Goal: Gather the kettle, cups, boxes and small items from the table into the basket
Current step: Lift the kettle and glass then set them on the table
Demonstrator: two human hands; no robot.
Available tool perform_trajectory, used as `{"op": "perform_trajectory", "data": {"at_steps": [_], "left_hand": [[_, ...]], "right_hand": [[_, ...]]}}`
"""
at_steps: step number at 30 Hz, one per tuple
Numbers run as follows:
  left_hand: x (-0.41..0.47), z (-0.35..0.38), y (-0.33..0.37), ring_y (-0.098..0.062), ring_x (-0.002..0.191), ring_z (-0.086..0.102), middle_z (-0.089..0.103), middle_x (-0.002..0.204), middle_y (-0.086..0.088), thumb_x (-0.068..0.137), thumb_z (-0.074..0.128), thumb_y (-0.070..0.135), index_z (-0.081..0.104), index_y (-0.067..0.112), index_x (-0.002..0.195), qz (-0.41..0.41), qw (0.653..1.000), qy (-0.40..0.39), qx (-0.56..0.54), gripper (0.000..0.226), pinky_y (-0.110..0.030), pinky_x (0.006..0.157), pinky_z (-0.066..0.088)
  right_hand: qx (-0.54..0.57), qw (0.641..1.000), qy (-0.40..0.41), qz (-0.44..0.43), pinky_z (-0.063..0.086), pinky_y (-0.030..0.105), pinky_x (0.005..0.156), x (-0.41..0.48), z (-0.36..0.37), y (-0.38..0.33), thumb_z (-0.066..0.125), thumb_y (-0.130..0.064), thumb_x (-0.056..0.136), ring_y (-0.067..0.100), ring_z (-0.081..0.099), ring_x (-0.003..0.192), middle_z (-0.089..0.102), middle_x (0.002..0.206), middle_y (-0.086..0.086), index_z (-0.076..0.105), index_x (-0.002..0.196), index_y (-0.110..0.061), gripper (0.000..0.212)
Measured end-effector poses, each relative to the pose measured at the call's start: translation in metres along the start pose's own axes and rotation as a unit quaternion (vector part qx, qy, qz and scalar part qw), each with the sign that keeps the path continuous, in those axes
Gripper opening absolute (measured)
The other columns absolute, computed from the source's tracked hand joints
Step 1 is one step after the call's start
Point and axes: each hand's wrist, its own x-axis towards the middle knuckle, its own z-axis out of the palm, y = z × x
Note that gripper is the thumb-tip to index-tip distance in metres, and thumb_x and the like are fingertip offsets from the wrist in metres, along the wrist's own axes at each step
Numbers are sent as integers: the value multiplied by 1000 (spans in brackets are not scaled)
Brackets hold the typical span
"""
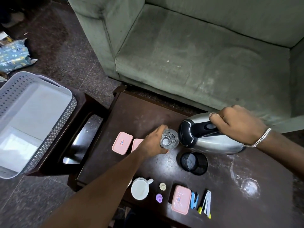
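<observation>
Along the bottom edge of the dark wooden table [222,178], a row of small items: white ceramic cup [140,189], purple plastic cap [159,198], cream plastic cap [162,186], pink lidded plastic box [181,199], blue stapler [194,200], yellow-tipped nail clippers [205,204]; at lower right, a clear wine glass lying on its side [246,183]. Above the row, near centre, a black mesh pen holder [194,163], upright. At centre, left hand [152,145] wrapped around a clear drinking glass [170,140]; just left of it, two more pink lidded boxes [122,142], one partly hidden by the hand. Right hand [236,124], silver bracelet [258,139] on the wrist, closed on the black handle of the stainless steel electric kettle [212,140], tilted, lid end just beside the glass rim. At left of the frame, a grey perforated plastic basket [49,129] on a second dark stool-like table [85,112], nothing visible inside. Upper right, a green fabric sofa [197,55]; upper left, a patterned blue bag [13,58] on the dark floor.
</observation>
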Motion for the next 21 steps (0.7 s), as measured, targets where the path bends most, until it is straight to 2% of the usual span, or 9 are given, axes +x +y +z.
{"op": "perform_trajectory", "data": {"at_steps": [3, 5, 10, 14, 21], "left_hand": [[-3, 0, -2, -21, 113, 63, 59, 128, 10, 58, 97, 24, 39, 34, 127, 8, 1000, -8, 14, 90, -43, 98, 54], [-4, -1, -3, -22, 115, 63, 59, 130, 7, 58, 98, 26, 39, 33, 128, 13, 999, -17, 24, 92, -42, 99, 53], [-7, -3, -4, -25, 117, 64, 59, 132, 4, 57, 97, 28, 38, 31, 129, 21, 998, -31, 46, 93, -43, 98, 53], [-9, -3, -6, -25, 119, 63, 59, 134, 4, 57, 98, 29, 39, 30, 131, 25, 998, -36, 52, 94, -43, 99, 53], [-13, -3, -5, -25, 119, 63, 59, 136, 2, 58, 98, 28, 39, 28, 132, 22, 998, -40, 51, 95, -42, 99, 52]], "right_hand": [[-13, 1000, 2, -7, 29, 33, 46, -4, 2, -3, 42, -45, 92, 34, 45, 47, 32, 41, 8, 32, 47, -12, 57], [-26, 1000, 2, -4, 24, 32, 46, -5, 4, -4, 42, -44, 94, 37, 47, 50, 33, 43, 7, 33, 48, -12, 56], [-36, 999, -16, -7, 26, 33, 50, -7, 5, -7, 40, -47, 95, 36, 45, 51, 36, 45, 8, 46, 55, -7, 58], [-44, 999, -13, -12, 24, 33, 51, -9, 3, -12, 38, -44, 97, 35, 42, 51, 34, 46, 8, 39, 54, -10, 55], [-83, 996, -8, -33, 19, 28, 45, -8, 3, -16, 33, -47, 98, 27, 39, 47, 35, 47, 3, 42, 55, -11, 57]]}}
